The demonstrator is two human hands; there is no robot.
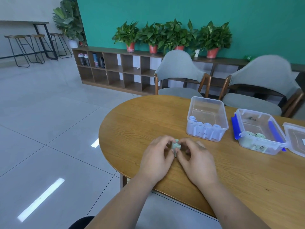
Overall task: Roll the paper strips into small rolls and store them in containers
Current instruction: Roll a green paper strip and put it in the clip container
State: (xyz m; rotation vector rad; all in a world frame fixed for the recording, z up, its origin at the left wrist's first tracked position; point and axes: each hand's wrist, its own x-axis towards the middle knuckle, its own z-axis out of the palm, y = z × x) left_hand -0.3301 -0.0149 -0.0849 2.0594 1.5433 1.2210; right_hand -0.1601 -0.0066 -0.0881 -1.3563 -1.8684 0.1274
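Two grips: one from each side on the pale green paper strip (175, 147), near the rounded end of the surface (132, 123).
Left hand (155, 156): we see its fingers curled in, thumb and fingertips pinching the left side of the strip.
Strip: partly wound, held between the two hands just above the surface. Its roll axis seems to run away from us and a loose tail hangs toward us — how much remains unwound we cannot tell.
Right hand (196, 160): likewise curled, pinching the strip's right side, with the back of the hand towards us.
White-roll container (206, 98): beyond and to the right of the hands, open, with pale rolls (204, 125) standing along its near wall.
Green-roll container (254, 111): further right, with blue clips on its sides and green rolls (255, 134) at its near end — by colour, we judge our roll belongs here.
Relation for the move: the green box lies to the right and a little beyond. The right hand is nearer, so we would carry with it, passing in front of the first box.
Far right: another clear box or lid (295, 138), cut by the frame.
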